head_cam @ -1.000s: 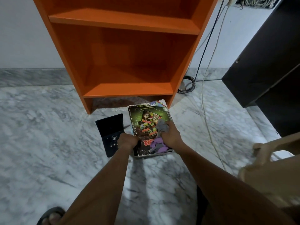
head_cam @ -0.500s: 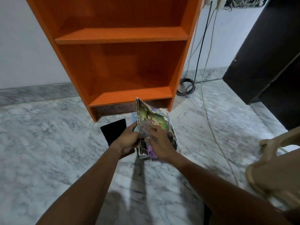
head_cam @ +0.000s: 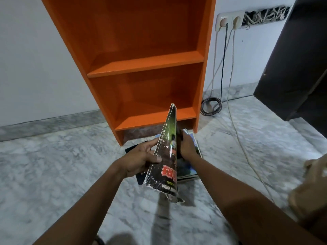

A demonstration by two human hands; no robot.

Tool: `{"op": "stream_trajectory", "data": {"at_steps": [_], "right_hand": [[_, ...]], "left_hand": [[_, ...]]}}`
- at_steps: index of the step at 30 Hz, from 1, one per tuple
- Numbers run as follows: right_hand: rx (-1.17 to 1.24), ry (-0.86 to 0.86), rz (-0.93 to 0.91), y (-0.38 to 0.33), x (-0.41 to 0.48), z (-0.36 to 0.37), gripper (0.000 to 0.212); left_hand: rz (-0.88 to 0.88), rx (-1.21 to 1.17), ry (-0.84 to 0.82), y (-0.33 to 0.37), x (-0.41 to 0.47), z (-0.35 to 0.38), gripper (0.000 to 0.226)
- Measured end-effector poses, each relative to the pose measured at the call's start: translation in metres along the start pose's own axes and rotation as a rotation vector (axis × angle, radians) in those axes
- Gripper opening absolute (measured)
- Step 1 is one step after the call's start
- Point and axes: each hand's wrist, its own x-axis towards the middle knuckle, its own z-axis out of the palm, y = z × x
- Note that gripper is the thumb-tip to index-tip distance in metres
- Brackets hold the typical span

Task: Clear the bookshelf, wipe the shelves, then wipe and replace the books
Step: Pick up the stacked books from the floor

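Note:
The orange bookshelf (head_cam: 146, 64) stands empty against the wall. In front of its base I hold a worn, dark-covered book (head_cam: 168, 156) tilted up on edge above the floor. My left hand (head_cam: 141, 160) grips its left edge, thumb on the cover. My right hand (head_cam: 187, 147) is against the book's far side, its fingers mostly hidden. A dark bit of the cloth (head_cam: 180, 135) shows above them. More books (head_cam: 188, 171) lie stacked on the floor under my right wrist.
A black flat item (head_cam: 139, 177) lies on the marble floor under my left hand. Cables (head_cam: 211, 106) run from a wall socket (head_cam: 228, 20) and coil right of the shelf. A dark cabinet (head_cam: 297, 68) stands at right, and a beige chair (head_cam: 311, 191) at the right edge.
The book has gone from lying flat on the stack to being raised on edge. My left hand moved to its left edge and my right hand went behind it.

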Motion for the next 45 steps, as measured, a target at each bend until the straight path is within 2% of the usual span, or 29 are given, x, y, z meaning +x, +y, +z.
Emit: {"op": "stream_trajectory", "data": {"at_steps": [2,4,8,9,11,14,15,17,19,23,25,26,28,30,31,34,37,38,40,41,42,44,45], "right_hand": [[0.024,-0.114,0.192,0.022,-0.009,-0.004,0.018],[-0.060,-0.089,0.247,0.025,-0.024,-0.011,0.022],[-0.110,0.392,0.110,0.008,-0.026,-0.039,0.036],[-0.114,0.437,0.039,0.001,-0.022,-0.042,0.038],[-0.136,0.376,-0.150,-0.020,-0.024,-0.035,0.039],[-0.032,0.135,-0.334,-0.049,-0.046,-0.006,0.039],[-0.043,0.098,-0.392,-0.053,-0.054,0.006,0.041],[-0.062,0.139,-0.437,-0.048,-0.066,0.023,0.049],[-0.031,0.174,-0.398,-0.033,-0.076,0.033,0.049],[0.137,0.100,-0.205,-0.009,-0.091,0.041,0.045],[0.348,-0.003,-0.053,-0.004,-0.092,0.034,0.035],[0.547,-0.089,0.089,-0.004,-0.092,0.031,0.030],[0.745,-0.138,0.332,0.006,-0.079,0.025,0.042],[0.809,-0.175,0.405,0.027,-0.056,0.020,0.065],[0.750,-0.165,0.438,0.034,-0.046,0.010,0.073],[0.727,-0.189,0.361,0.003,-0.058,-0.021,0.066],[0.920,-0.329,0.339,0.008,-0.054,-0.036,0.083],[0.986,-0.366,0.340,0.006,-0.053,-0.036,0.081],[0.935,-0.396,0.292,-0.008,-0.055,-0.037,0.065],[0.915,-0.395,0.280,-0.013,-0.053,-0.038,0.060],[0.896,-0.382,0.250,-0.015,-0.051,-0.040,0.064],[0.867,-0.278,0.195,-0.021,-0.046,-0.046,0.075],[0.821,-0.219,0.160,-0.029,-0.045,-0.051,0.073]], "left_hand": [[0.048,-0.026,0.030,0.007,-0.001,0.006,0.075],[0.074,-0.034,0.076,0.012,-0.002,0.007,0.073],[0.039,0.012,0.200,0.007,-0.001,-0.004,0.072],[0.034,0.023,0.213,0.006,0.000,-0.003,0.071],[0.031,0.030,0.232,0.006,0.002,0.002,0.068],[0.049,0.023,0.254,0.007,0.009,0.013,0.067],[0.055,0.011,0.262,0.008,0.012,0.015,0.066],[0.070,-0.003,0.284,0.009,0.014,0.014,0.063],[0.095,0.005,0.309,0.007,0.012,0.010,0.060],[0.139,-0.028,0.343,0.009,0.003,0.007,0.059],[0.149,-0.076,0.306,0.014,0.002,0.006,0.058],[0.151,-0.108,0.273,0.017,0.001,0.005,0.057],[0.156,-0.158,0.216,0.025,-0.001,0.003,0.056],[0.172,-0.201,0.186,0.033,-0.004,-0.001,0.058],[0.183,-0.224,0.181,0.036,-0.007,-0.004,0.060],[0.209,-0.262,0.169,0.036,-0.013,-0.014,0.063],[0.240,-0.288,0.150,0.032,-0.014,-0.019,0.066],[0.249,-0.288,0.149,0.031,-0.014,-0.018,0.066],[0.260,-0.295,0.164,0.032,-0.012,-0.016,0.063],[0.264,-0.310,0.186,0.033,-0.013,-0.016,0.060],[0.265,-0.320,0.212,0.033,-0.014,-0.018,0.057],[0.244,-0.275,0.308,0.035,-0.017,-0.024,0.055],[0.223,-0.200,0.363,0.036,-0.018,-0.026,0.054]]}}
